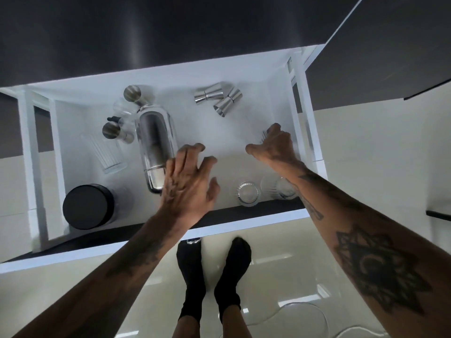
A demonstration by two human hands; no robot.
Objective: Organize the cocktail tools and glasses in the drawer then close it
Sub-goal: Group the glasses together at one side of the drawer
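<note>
The white drawer (pixel 156 76) stands pulled out below me. A steel shaker (pixel 155 145) lies on its side at centre left. My left hand (pixel 188 181) hovers over its near end, fingers spread, holding nothing. My right hand (pixel 275 145) reaches toward the right wall, fingers around a clear ribbed glass (pixel 264 135) that is mostly hidden. Two steel jiggers (pixel 210 95) (pixel 227 102) lie at the back. Two more jiggers (pixel 133 93) (pixel 114 131) sit at the left by a lying ribbed glass (pixel 107 153). Two upright glasses (pixel 247 192) (pixel 280 187) stand near the front.
A black round container (pixel 87 206) stands in the drawer's front left corner. A dark countertop (pixel 146 28) lies beyond the drawer. My feet in black socks (pixel 212 272) stand on a glossy pale floor (pixel 280 264) below the drawer front.
</note>
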